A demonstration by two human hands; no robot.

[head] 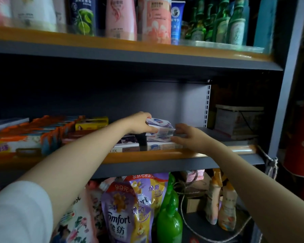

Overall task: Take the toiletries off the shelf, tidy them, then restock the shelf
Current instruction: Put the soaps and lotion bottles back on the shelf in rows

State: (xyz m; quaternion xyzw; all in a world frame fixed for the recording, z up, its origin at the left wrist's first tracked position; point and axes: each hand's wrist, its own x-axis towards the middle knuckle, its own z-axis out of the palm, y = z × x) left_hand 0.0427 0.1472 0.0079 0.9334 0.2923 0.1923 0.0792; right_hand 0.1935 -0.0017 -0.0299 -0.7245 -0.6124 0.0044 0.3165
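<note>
Overhead, bottles [120, 18] crowd grey orange-edged shelving [147, 157].

Tops of the bottles on the upper shelf [130, 48] cut off by the frame's top edge, my left sleeve [19, 214] cropped at lower left, print on the soap packs [159, 128] too blurred to read, boxes [239, 120] at dim right indistinct
</note>
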